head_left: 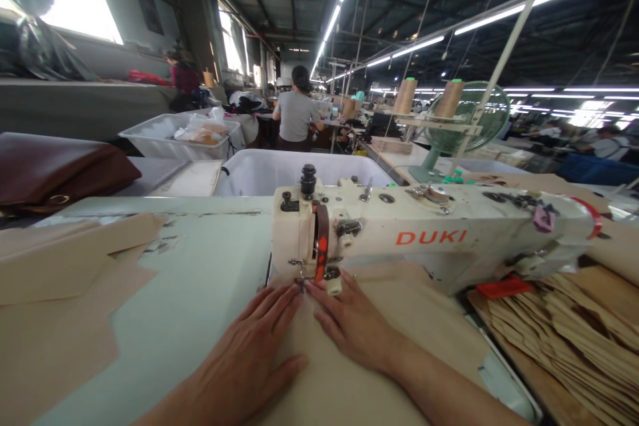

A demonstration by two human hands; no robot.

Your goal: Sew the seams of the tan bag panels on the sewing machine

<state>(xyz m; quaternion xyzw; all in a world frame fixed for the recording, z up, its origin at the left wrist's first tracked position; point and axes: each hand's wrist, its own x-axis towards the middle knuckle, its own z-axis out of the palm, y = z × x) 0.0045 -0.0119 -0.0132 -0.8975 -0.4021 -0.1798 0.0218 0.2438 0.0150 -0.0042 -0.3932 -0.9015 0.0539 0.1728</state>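
At the needle of the sewing machine [429, 236], a beige fabric piece [319, 386] lies flat on the pale green surface [200, 293]. The left hand [254, 346] and right hand [349, 323] rest on it side by side. Their fingers are stretched flat, pressing down and gripping nothing, with the tips at 6 o'clock from the presser foot [302, 283]. A stack of cut strips [574, 333] lies at 3 o'clock, loose beige panels [60, 279] at 9 o'clock and a brown bag [54, 170] at 10 o'clock.
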